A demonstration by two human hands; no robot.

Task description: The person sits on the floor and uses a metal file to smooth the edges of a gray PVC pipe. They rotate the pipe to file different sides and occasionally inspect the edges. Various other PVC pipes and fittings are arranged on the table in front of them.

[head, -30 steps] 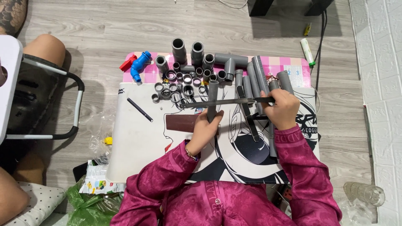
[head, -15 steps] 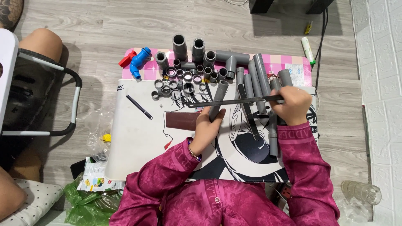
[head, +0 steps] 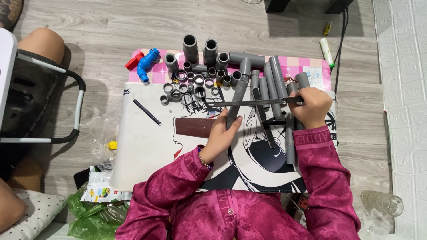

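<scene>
Grey pipe [head: 237,100], dark saw blade [head: 249,102], magenta sleeves [head: 322,173], blue tap [head: 148,64], brown strip [head: 195,127], pink checked mat [head: 293,62], black pen [head: 147,112]

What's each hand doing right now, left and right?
Left hand: closed around a grey pipe, pressing it to the board.
Right hand: closed on the handle end of a thin saw blade lying across that pipe.

A mat [head: 147,151] lies on the floor before the person. Along its far edge sit pipe fittings [head: 200,49] and rings [head: 187,91]; to their right lie long pipes [head: 275,82] — to their left a tap [head: 147,62]. A pen [head: 147,112] and a flat block [head: 193,127] lie nearer.
</scene>
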